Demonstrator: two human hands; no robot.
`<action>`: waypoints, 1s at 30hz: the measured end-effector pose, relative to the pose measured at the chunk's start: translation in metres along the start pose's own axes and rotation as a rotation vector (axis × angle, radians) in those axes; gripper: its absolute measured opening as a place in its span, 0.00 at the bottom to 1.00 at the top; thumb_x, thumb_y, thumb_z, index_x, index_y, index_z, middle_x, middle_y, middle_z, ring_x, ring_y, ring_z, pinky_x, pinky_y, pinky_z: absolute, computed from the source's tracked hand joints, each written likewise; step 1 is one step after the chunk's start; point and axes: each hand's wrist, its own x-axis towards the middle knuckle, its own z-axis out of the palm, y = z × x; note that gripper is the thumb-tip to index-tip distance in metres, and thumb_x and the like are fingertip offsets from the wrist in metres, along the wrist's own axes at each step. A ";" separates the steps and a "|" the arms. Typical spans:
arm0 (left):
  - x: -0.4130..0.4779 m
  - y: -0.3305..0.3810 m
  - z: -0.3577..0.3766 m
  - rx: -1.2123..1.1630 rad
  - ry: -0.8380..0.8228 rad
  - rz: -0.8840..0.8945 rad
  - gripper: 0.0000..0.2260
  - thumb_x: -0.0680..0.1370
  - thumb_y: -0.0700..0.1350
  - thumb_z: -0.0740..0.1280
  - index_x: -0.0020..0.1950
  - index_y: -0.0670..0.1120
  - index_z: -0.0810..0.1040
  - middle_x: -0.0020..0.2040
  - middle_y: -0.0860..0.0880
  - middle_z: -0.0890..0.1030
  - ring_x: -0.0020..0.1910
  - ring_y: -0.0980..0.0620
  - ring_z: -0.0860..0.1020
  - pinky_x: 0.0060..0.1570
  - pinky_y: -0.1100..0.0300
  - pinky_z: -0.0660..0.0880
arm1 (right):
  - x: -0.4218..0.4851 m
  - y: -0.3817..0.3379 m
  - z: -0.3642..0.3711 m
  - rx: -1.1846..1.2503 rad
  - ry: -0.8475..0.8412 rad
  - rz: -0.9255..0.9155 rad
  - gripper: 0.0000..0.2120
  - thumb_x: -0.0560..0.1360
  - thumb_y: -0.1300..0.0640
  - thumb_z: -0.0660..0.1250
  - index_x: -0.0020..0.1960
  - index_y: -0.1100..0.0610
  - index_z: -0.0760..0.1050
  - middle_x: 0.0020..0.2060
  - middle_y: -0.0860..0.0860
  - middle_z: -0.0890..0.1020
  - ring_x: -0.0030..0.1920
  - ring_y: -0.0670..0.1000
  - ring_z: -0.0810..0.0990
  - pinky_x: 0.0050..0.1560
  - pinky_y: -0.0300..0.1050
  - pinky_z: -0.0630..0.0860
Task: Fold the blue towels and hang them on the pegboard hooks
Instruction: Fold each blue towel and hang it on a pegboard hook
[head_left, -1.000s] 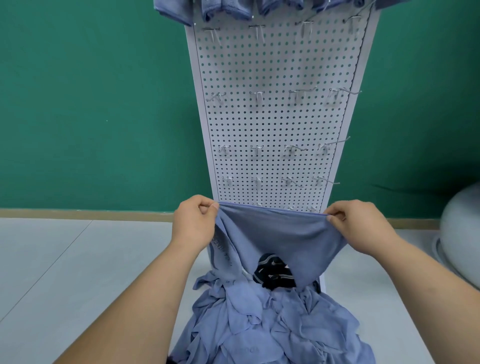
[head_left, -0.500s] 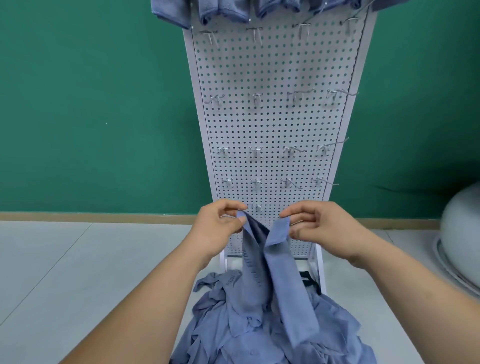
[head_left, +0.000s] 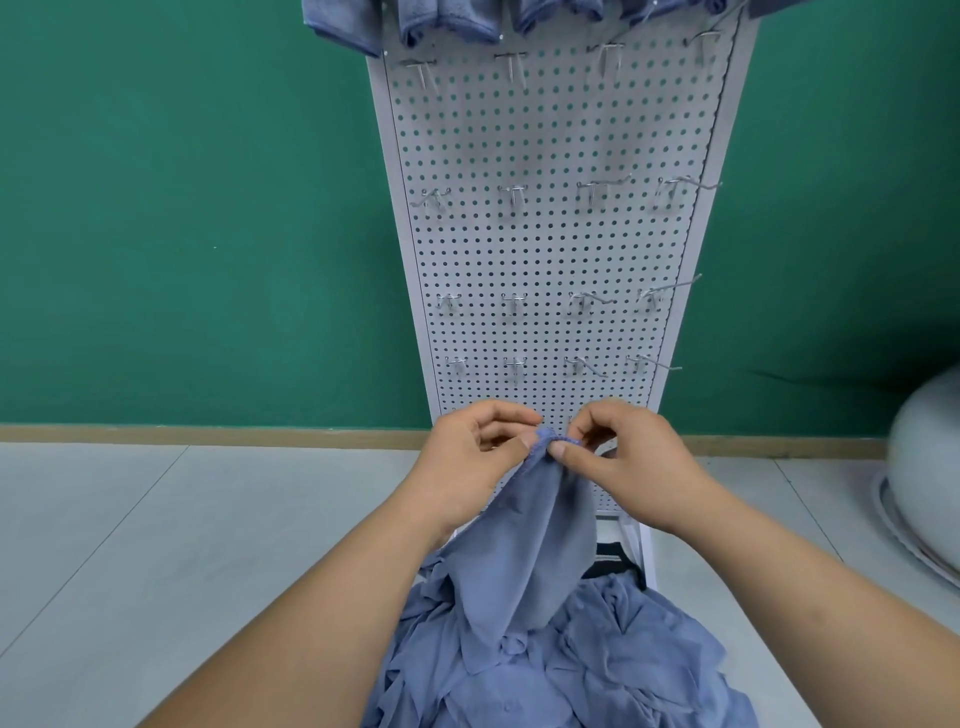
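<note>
A blue towel (head_left: 524, 545) is pinched at its gathered top edge between the thumb and fingertips of the left hand (head_left: 467, 467) and the right hand (head_left: 623, 462), which are brought together until they nearly touch, the other fingers loosely curled. Below the hands the towel hangs onto a heap of blue towels (head_left: 571, 670). Just behind the hands a white pegboard (head_left: 550, 249) is seen, with bare hooks (head_left: 511, 195) above them and folded towels (head_left: 447, 23) hung along its top.

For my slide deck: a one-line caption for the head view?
Both hands, left and right, pinch a blue towel together before the pegboard.
</note>
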 end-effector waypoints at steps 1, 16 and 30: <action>0.000 0.001 0.000 -0.004 -0.003 -0.004 0.07 0.81 0.37 0.72 0.58 0.44 0.84 0.50 0.46 0.88 0.53 0.52 0.86 0.59 0.59 0.80 | 0.000 0.001 0.000 -0.002 -0.003 0.003 0.10 0.75 0.49 0.78 0.40 0.48 0.79 0.38 0.44 0.84 0.41 0.43 0.82 0.47 0.45 0.79; 0.001 0.001 -0.005 0.191 -0.023 0.089 0.13 0.74 0.33 0.78 0.53 0.48 0.84 0.46 0.48 0.87 0.42 0.53 0.80 0.50 0.60 0.80 | 0.001 0.011 -0.004 0.135 -0.237 -0.006 0.02 0.80 0.49 0.73 0.51 0.46 0.84 0.31 0.44 0.76 0.36 0.45 0.73 0.42 0.45 0.72; 0.005 -0.010 -0.011 0.575 -0.012 0.150 0.03 0.80 0.47 0.74 0.49 0.53 0.87 0.43 0.57 0.85 0.42 0.56 0.80 0.47 0.60 0.78 | 0.001 0.015 0.008 -0.055 -0.190 -0.068 0.04 0.79 0.46 0.74 0.49 0.42 0.79 0.34 0.42 0.82 0.35 0.45 0.79 0.44 0.51 0.80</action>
